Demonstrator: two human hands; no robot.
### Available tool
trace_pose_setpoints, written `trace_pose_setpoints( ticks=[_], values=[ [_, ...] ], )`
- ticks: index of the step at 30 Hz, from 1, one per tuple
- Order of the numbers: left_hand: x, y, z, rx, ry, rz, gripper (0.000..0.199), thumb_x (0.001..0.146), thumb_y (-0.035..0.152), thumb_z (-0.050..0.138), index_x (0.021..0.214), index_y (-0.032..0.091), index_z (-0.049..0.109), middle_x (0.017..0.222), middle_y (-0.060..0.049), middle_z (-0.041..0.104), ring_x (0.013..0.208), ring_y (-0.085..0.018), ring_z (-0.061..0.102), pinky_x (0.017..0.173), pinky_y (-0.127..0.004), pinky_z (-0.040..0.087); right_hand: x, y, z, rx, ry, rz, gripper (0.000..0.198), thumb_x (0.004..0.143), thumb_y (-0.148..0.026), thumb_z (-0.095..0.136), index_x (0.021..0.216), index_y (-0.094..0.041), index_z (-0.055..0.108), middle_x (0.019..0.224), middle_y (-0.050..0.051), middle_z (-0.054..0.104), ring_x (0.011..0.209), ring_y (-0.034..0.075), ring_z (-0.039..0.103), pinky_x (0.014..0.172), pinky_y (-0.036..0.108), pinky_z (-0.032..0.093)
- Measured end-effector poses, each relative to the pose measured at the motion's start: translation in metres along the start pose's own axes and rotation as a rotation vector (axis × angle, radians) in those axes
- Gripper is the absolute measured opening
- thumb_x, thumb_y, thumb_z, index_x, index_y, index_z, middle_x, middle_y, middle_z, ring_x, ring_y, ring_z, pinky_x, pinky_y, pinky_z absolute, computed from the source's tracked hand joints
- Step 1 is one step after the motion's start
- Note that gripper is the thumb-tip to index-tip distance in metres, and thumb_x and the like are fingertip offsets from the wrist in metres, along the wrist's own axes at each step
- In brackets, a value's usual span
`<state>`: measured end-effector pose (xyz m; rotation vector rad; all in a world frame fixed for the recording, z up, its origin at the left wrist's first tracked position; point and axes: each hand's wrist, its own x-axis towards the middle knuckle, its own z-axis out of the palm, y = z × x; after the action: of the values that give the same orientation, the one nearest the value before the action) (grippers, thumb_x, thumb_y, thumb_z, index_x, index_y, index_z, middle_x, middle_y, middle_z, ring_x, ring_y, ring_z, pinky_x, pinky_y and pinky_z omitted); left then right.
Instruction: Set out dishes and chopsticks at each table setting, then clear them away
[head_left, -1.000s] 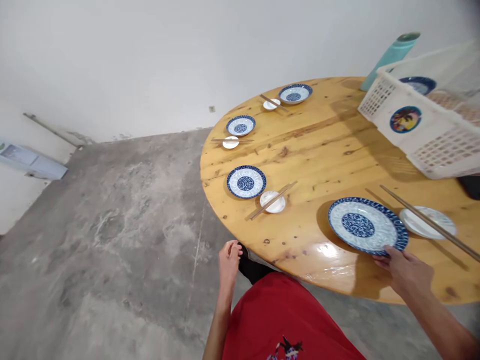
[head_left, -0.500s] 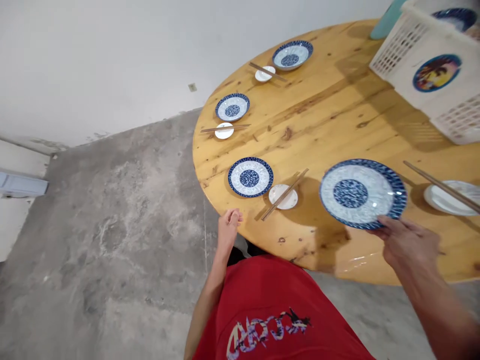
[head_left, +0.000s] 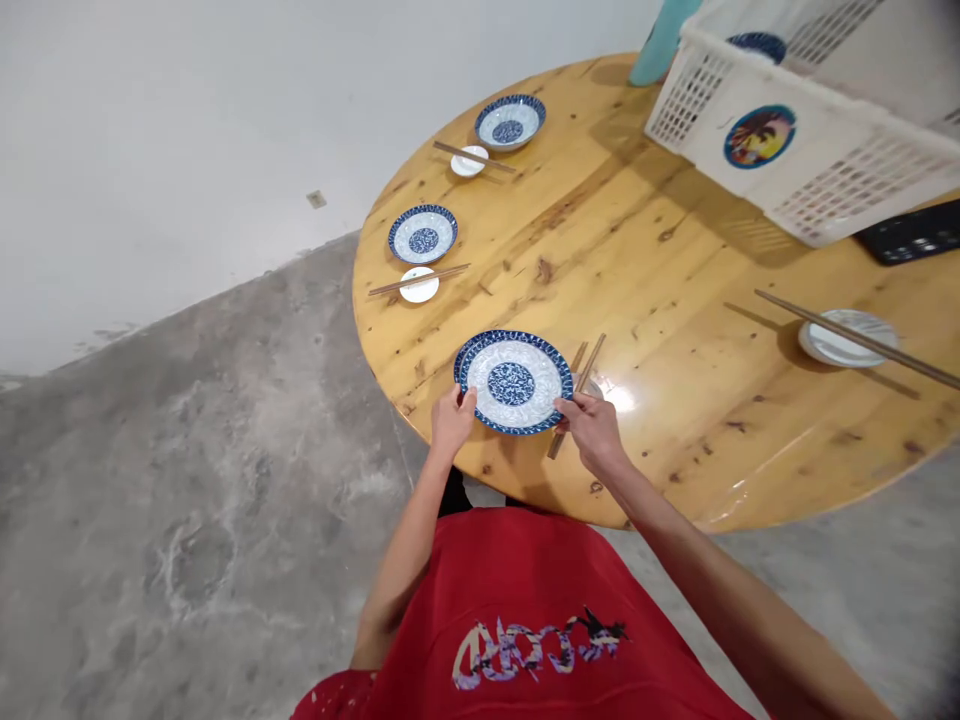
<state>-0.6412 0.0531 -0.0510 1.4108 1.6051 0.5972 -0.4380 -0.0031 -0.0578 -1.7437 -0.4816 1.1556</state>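
A blue-and-white plate (head_left: 511, 385) is held level between my two hands, above another blue-rimmed plate (head_left: 459, 362) whose left edge peeks out. My right hand (head_left: 592, 428) pinches its right rim. At the lower left, my left hand (head_left: 453, 418) has its thumb and fingers closed on the rim; whether it also grips the lower plate is hard to see. Beside my right hand, wooden chopsticks (head_left: 589, 365) slant across a small white dish, mostly covered by plate and hand.
Two more plates (head_left: 510, 122) (head_left: 422, 235) line the round table's (head_left: 660, 340) far-left edge, with chopsticks on small dishes (head_left: 469, 161) (head_left: 418, 284). Another dish (head_left: 847, 337) with chopsticks is at right. A white basket (head_left: 750, 160), a phone (head_left: 915, 235) and a teal object (head_left: 664, 45) stand behind.
My right hand has carried the plate left, over the plate at the near edge. My left hand has come up from the table edge and taken its left rim. The view has shifted right.
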Motion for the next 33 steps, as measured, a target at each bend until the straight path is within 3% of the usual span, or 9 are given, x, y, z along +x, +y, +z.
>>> trace_pose_setpoints(
  ticks=[3, 8, 15, 19, 24, 33],
  values=[
    [0.029, -0.009, -0.015, 0.171, -0.058, 0.083, 0.03, 0.092, 0.026, 0.054, 0.062, 0.021, 0.05, 0.057, 0.0, 0.051, 0.063, -0.018, 0.052, 0.069, -0.028, 0.039, -0.001, 0.009, 0.023, -0.035, 0.061, 0.034, 0.018, 0.069, -0.027, 0.068, 0.057, -0.018, 0.058, 0.053, -0.001, 0.058, 0.049, 0.012, 0.05, 0.045, 0.022, 0.043],
    [0.066, -0.014, -0.025, 0.418, -0.205, 0.136, 0.031, 0.095, 0.031, 0.053, 0.068, 0.019, 0.063, 0.065, -0.006, 0.064, 0.072, -0.023, 0.063, 0.071, -0.029, 0.04, 0.0, 0.022, 0.038, -0.132, 0.131, 0.056, 0.022, 0.075, -0.029, 0.068, 0.059, -0.019, 0.056, 0.053, 0.0, 0.059, 0.053, 0.015, 0.057, 0.05, 0.023, 0.046],
    [0.088, -0.007, -0.032, 0.743, -0.335, 0.097, 0.032, 0.099, 0.044, 0.054, 0.095, 0.021, 0.076, 0.101, -0.011, 0.079, 0.1, -0.026, 0.071, 0.081, -0.03, 0.047, -0.002, 0.014, 0.045, -0.676, 0.121, 0.086, 0.034, 0.091, -0.034, 0.06, 0.06, -0.021, 0.053, 0.056, 0.002, 0.066, 0.057, 0.019, 0.065, 0.063, 0.028, 0.042],
    [0.098, -0.001, -0.036, 0.841, -0.38, 0.138, 0.04, 0.099, 0.052, 0.052, 0.105, 0.022, 0.078, 0.11, -0.013, 0.078, 0.108, -0.028, 0.071, 0.085, -0.032, 0.05, 0.002, 0.015, 0.048, -0.843, 0.107, 0.132, 0.038, 0.095, -0.038, 0.056, 0.062, -0.021, 0.054, 0.062, 0.004, 0.069, 0.063, 0.02, 0.068, 0.064, 0.029, 0.04],
    [0.107, 0.0, -0.035, 0.909, -0.419, 0.196, 0.057, 0.101, 0.064, 0.041, 0.109, 0.022, 0.078, 0.113, -0.015, 0.077, 0.11, -0.029, 0.072, 0.088, -0.035, 0.052, 0.007, 0.025, 0.049, -1.089, 0.141, 0.09, 0.041, 0.098, -0.045, 0.05, 0.07, -0.019, 0.063, 0.074, 0.011, 0.072, 0.083, 0.028, 0.07, 0.065, 0.032, 0.038],
    [0.11, -0.006, -0.031, 0.938, -0.399, 0.239, 0.057, 0.101, 0.064, 0.041, 0.111, 0.022, 0.078, 0.111, -0.015, 0.077, 0.11, -0.03, 0.072, 0.089, -0.037, 0.053, 0.009, 0.022, 0.054, -1.256, 0.106, 0.086, 0.052, 0.105, -0.046, 0.04, 0.096, -0.01, 0.076, 0.102, 0.022, 0.075, 0.099, 0.033, 0.071, 0.074, 0.034, 0.046]
  ],
)
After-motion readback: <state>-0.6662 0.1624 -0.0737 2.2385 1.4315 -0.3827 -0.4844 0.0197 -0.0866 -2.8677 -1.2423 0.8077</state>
